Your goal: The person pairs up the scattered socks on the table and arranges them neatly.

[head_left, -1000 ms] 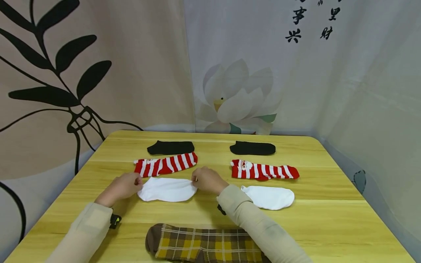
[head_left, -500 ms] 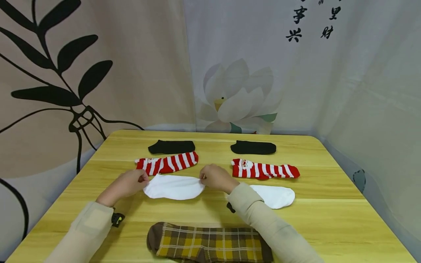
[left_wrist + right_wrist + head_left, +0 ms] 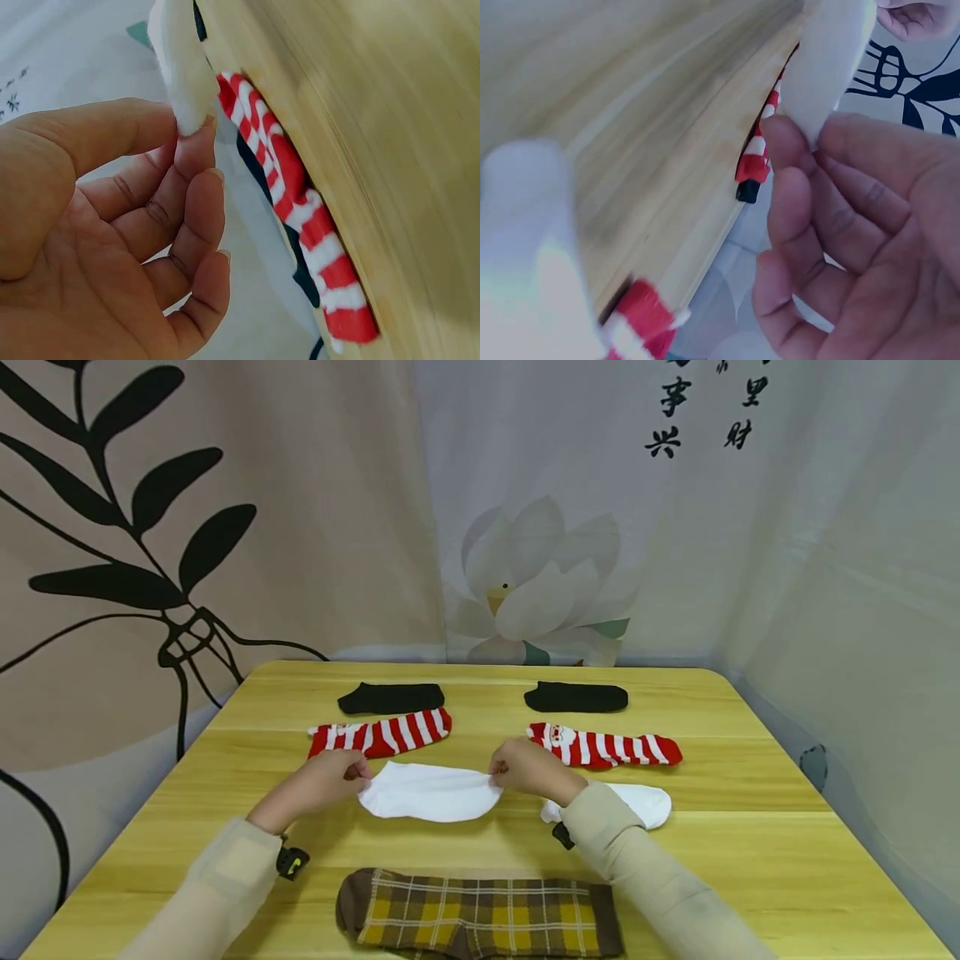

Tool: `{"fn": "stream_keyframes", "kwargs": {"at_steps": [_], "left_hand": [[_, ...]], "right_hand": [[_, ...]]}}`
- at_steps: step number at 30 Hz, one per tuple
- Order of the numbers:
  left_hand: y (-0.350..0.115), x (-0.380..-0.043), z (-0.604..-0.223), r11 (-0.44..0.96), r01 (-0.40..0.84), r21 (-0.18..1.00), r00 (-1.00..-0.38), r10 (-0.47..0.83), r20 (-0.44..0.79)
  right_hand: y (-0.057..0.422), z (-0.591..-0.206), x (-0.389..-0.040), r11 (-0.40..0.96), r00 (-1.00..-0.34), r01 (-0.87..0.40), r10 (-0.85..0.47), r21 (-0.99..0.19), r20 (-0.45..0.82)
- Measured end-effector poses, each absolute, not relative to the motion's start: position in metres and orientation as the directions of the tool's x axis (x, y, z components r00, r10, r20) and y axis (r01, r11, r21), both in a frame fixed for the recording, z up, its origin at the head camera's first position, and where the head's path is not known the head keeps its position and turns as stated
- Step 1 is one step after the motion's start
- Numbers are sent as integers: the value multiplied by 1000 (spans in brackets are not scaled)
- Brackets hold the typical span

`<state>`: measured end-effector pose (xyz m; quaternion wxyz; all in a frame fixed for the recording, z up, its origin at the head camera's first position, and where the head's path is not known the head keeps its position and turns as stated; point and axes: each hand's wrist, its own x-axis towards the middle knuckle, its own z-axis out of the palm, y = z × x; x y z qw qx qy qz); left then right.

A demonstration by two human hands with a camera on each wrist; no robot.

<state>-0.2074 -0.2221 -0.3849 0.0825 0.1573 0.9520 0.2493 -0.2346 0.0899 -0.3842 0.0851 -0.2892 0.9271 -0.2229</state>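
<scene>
A white ankle sock (image 3: pixel 431 792) is stretched lengthwise between both hands above the middle of the table. My left hand (image 3: pixel 321 785) pinches its left end between thumb and index finger, as the left wrist view also shows, where the sock (image 3: pixel 182 67) hangs from the fingertips. The right hand (image 3: pixel 536 768) pinches the opposite end; in the right wrist view the sock (image 3: pixel 825 67) runs away from thumb and index finger toward the other hand. Another white sock (image 3: pixel 651 804) lies on the table at right, partly hidden behind the right forearm.
Two red-and-white striped socks (image 3: pixel 405 733) with Santa faces lie beyond the hands, one left and one right. Behind them are two black ankle socks (image 3: pixel 576 697). A brown and yellow plaid sock pile (image 3: pixel 480 917) lies at the front of the wooden table (image 3: pixel 750 860).
Both hands have moved to the right with the white sock stretched between them. The right forearm now covers part of the other white sock and no longer overlaps the plaid socks.
</scene>
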Motion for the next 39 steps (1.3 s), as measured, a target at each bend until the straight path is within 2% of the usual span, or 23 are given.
{"fn": "stream_keyframes", "kwargs": {"at_steps": [9,16,39], "left_hand": [[-197,-213,-389,786,302,540,-907,412,-93],[-182,-218,-397,788,330,519,-891,442,-105],[-173,-221,-414,794,295,532,-863,460,-208]], "right_hand": [[126,-389,-232,739,-830,-455,-554,-497,-64],[140,-396,-234,761,-849,-406,-519,-505,-99],[144,-416,-237,795,-897,-310,-426,-521,-116]]}}
